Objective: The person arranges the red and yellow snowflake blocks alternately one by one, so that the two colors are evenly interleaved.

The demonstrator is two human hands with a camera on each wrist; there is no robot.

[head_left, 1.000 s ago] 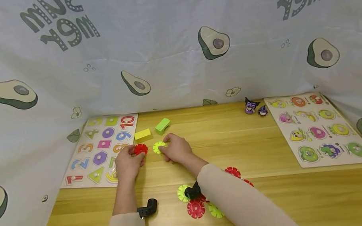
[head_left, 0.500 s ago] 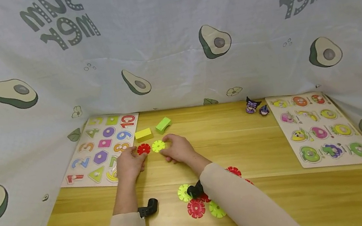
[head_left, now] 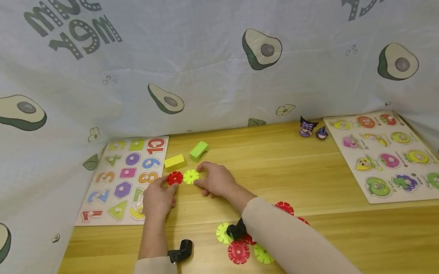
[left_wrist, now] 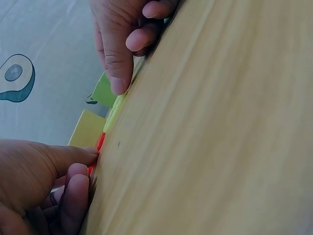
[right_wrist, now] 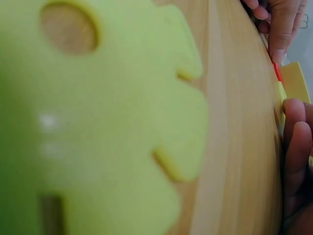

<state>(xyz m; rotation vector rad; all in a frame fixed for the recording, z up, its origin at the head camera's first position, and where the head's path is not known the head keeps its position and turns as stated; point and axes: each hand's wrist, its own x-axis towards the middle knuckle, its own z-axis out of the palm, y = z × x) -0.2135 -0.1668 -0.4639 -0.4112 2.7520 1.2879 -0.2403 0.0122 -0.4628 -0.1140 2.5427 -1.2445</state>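
In the head view my left hand (head_left: 159, 199) pinches a red notched building disc (head_left: 175, 178) between thumb and fingers. My right hand (head_left: 217, 181) holds a yellow-green notched disc (head_left: 191, 177) the same way, from its right side. The two discs lie edge to edge, close over the wooden table. Seen from the left wrist, the left thumb (left_wrist: 80, 155) presses by the red disc (left_wrist: 100, 142), and the yellow-green disc (left_wrist: 115, 112) stretches up to the right thumb. Just behind them stand a yellow block (head_left: 174, 162) and a green arched block (head_left: 199, 150).
Several more red and yellow-green discs (head_left: 238, 252) lie under the right forearm; one yellow-green disc (right_wrist: 122, 112) fills much of the right wrist view. A number puzzle board (head_left: 100, 212) is at left, a fruit puzzle board (head_left: 371, 161) at right. Small purple figurines (head_left: 307, 127) stand at the back.
The red disc has shifted slightly right and the yellow-green disc slightly left, so the gap between them has closed. Both hands keep their pinch.
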